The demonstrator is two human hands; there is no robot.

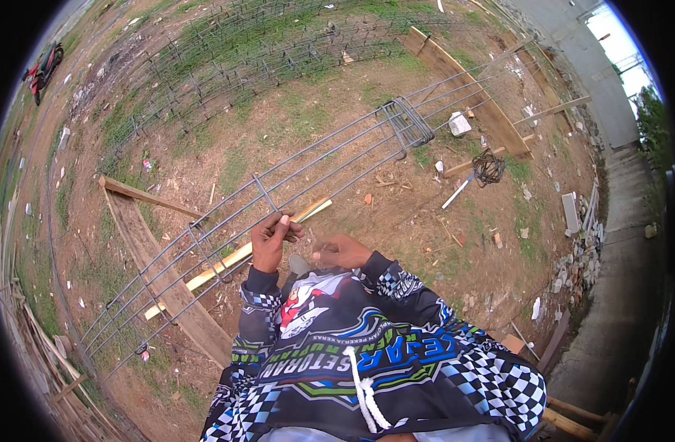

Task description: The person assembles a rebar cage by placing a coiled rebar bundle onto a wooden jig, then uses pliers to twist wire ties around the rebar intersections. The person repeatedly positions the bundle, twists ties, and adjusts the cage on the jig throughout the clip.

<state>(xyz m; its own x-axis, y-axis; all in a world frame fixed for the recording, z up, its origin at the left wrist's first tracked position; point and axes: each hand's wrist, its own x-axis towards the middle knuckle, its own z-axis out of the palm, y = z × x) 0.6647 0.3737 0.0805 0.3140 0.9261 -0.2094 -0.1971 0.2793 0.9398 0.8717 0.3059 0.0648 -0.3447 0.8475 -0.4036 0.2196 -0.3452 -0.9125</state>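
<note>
A long cage of steel rebar (330, 171) runs slantwise in front of me, from lower left to upper right. My left hand (269, 241) is closed in a pinch at the near end of a square rebar stirrup (264, 193) that crosses the long bars. My right hand (343, 251) hovers just to the right, apart from the bars; its fingers are smeared by motion. Another stirrup (197, 239) sits on the bars left of my hands. Farther right, several stirrups (406, 127) are bunched together around the bars.
Wooden boards, one at left (149, 247) and one at upper right (470, 92), prop up the cage. A pale wood strip (234, 258) lies beneath it. A tangled wire coil (488, 168) and a white block (459, 124) lie right. More rebar cages (227, 62) stretch behind.
</note>
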